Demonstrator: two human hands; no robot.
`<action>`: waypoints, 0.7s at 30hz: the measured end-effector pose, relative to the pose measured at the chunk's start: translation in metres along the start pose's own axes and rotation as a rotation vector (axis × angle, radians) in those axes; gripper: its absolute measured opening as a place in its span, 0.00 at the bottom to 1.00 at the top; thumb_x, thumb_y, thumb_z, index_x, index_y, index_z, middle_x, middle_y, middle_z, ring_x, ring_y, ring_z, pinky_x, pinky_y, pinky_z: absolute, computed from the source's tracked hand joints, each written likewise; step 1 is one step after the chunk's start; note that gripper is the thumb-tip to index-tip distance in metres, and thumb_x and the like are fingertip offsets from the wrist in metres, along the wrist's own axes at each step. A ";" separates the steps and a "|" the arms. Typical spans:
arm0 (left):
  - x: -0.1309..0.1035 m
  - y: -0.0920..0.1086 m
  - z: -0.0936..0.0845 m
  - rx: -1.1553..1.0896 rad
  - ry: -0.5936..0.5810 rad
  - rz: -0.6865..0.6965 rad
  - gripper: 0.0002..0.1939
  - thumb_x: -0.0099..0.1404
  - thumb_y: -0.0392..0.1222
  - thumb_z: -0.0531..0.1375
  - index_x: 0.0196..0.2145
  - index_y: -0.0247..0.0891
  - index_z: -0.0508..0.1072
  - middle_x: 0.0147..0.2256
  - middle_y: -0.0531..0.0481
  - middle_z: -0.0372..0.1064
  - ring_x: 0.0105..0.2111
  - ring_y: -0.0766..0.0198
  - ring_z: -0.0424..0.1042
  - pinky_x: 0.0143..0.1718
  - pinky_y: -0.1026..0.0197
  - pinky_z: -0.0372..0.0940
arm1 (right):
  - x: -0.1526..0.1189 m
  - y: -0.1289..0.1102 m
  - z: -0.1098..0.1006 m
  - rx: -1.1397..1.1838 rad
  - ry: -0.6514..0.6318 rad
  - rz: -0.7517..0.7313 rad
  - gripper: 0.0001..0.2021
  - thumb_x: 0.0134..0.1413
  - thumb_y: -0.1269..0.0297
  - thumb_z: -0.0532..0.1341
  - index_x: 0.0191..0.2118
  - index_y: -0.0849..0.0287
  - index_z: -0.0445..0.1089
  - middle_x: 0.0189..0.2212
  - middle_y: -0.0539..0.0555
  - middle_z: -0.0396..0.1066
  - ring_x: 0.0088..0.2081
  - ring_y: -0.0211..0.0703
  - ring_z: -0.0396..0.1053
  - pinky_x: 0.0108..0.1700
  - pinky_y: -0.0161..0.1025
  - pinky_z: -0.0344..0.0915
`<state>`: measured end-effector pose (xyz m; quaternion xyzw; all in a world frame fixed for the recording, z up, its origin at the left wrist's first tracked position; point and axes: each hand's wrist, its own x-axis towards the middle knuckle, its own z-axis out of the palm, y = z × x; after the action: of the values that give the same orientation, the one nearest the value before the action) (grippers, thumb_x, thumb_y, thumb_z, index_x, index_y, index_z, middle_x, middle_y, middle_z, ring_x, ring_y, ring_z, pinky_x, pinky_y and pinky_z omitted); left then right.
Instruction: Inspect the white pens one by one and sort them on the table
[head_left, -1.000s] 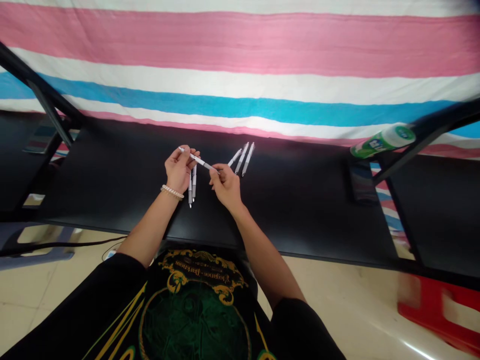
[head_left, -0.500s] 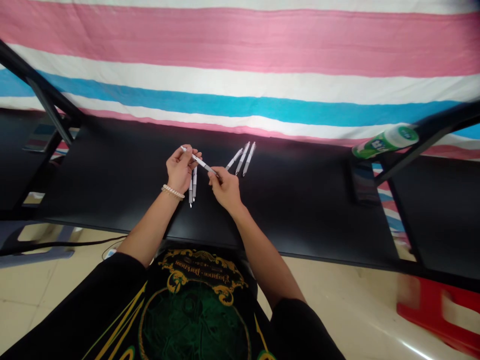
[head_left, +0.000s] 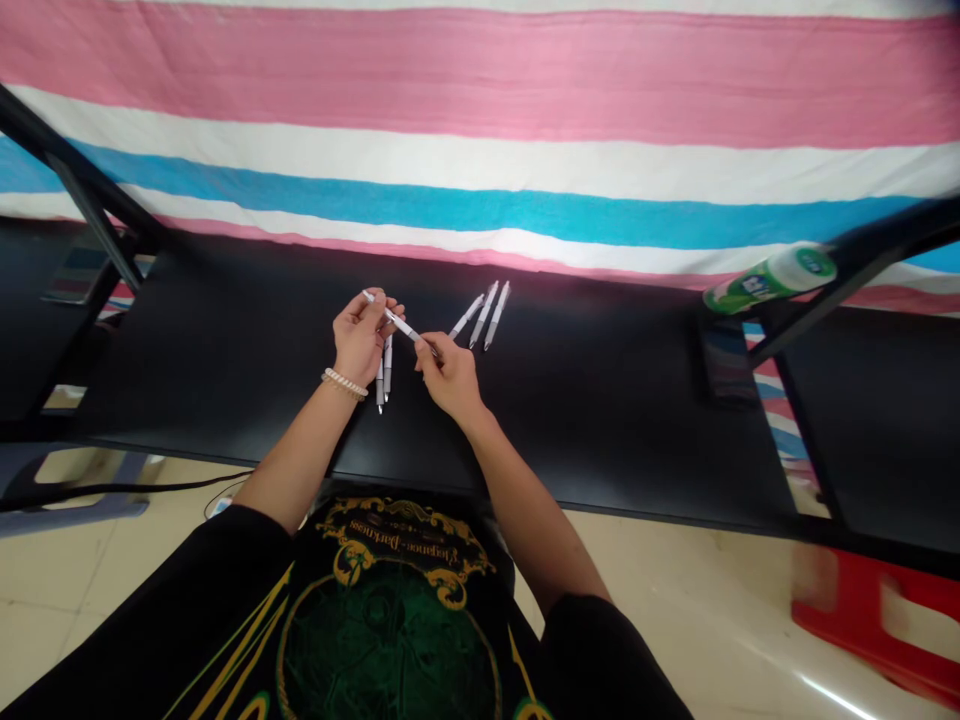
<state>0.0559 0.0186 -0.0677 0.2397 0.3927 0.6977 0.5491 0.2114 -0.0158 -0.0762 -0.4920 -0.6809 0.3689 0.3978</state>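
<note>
- Near the centre of the frame, we have one white-and-grey pen raised between both hands, sloping from its white end at upper left to its grey end at lower right.
- Our left hand is gripping the pen's white end; a short tip of it pokes out past the thumb.
- Our right hand is closed on the grey end in a thumb-and-finger grip that hides the point, so we cannot tell exactly how far the fingers reach along it.
- To handle it well, we judge that a light pinch at each end is best, with both hands in one line so that the slim barrel is not bent.
- We would also let one hand steady the pen while the other does any fine work, with the wrists low over the counter.
- Just below our left grip, a pair of pens lies side by side, upper ends hidden behind the fingers.
- Right of centre, just beyond our right grip, three pens lie slanted; the leftmost runs down behind that hand, and we cannot tell whether they touch.
</note>
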 end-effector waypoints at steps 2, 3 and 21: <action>-0.001 0.000 0.000 0.005 -0.001 -0.003 0.14 0.56 0.45 0.73 0.36 0.38 0.76 0.33 0.50 0.76 0.34 0.64 0.79 0.40 0.61 0.75 | 0.000 0.001 0.001 -0.005 0.021 -0.016 0.14 0.65 0.53 0.58 0.48 0.56 0.71 0.29 0.50 0.75 0.27 0.38 0.70 0.33 0.35 0.65; -0.001 0.000 0.000 0.007 -0.003 -0.004 0.14 0.56 0.45 0.73 0.36 0.38 0.76 0.33 0.50 0.76 0.34 0.64 0.79 0.39 0.62 0.75 | 0.000 0.001 0.001 -0.005 0.019 -0.025 0.13 0.64 0.55 0.59 0.49 0.55 0.72 0.29 0.49 0.75 0.27 0.38 0.70 0.33 0.35 0.65; -0.002 0.003 0.002 0.009 -0.027 -0.041 0.11 0.58 0.42 0.71 0.34 0.39 0.74 0.32 0.51 0.76 0.34 0.64 0.79 0.41 0.61 0.74 | 0.000 0.002 0.000 0.021 0.027 -0.001 0.15 0.67 0.52 0.56 0.46 0.56 0.73 0.27 0.49 0.73 0.26 0.38 0.70 0.32 0.36 0.65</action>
<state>0.0566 0.0173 -0.0643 0.2434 0.3931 0.6812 0.5677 0.2120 -0.0155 -0.0782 -0.4924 -0.6718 0.3691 0.4123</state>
